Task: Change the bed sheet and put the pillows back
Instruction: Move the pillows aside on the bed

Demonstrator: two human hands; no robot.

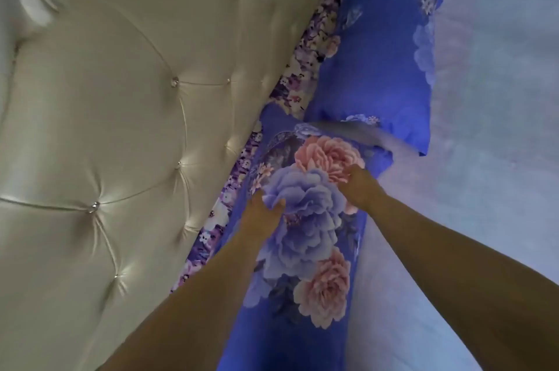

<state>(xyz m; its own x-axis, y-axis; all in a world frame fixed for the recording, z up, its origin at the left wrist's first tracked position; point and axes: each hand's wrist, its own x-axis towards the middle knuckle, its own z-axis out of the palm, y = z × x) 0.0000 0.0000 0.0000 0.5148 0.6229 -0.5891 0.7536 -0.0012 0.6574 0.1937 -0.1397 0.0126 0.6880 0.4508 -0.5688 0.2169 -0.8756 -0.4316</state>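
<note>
A blue pillow with pink and lilac flowers (311, 249) lies along the headboard at the near end of the bed. My left hand (261, 213) pinches a fold of its cover at the side toward the headboard. My right hand (360, 186) grips the cover on the opposite side, fingers curled into the fabric. A second blue pillow (372, 62) lies farther along the headboard, its near end overlapping the first. The pale bluish bed sheet (484, 159) covers the mattress to the right.
A cream tufted headboard (106, 128) with crystal buttons fills the left half of the view. A strip of purple-flowered fabric (302, 68) shows in the gap between the headboard and the pillows.
</note>
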